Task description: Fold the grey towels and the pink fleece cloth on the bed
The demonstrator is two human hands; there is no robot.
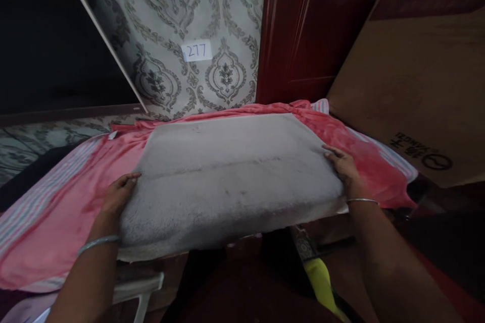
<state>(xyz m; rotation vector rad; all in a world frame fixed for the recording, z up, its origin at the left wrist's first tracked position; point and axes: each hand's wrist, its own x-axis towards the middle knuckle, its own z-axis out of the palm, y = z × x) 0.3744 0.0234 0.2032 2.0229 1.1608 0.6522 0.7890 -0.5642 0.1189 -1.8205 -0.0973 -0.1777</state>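
Observation:
A grey plush mat (235, 181) lies spread over a pink blanket (94, 176), its near edge hanging toward me. A crease runs across its middle, and a few dark smudges mark the pile. At the mat's left edge, my left hand (120, 194) has its fingers closed on the border. My right hand (343, 166) grips the opposite edge, with the fingertips on top near the right side. The undersides of both grips are hidden. Each wrist wears a bangle.
Behind the blanket stands a patterned wall with a paper label (196, 50) reading 277. A dark screen (56, 40) is at left, a red door (299, 30) at back, and a large cardboard box (424, 75) at right. A white frame (140, 290) stands below left.

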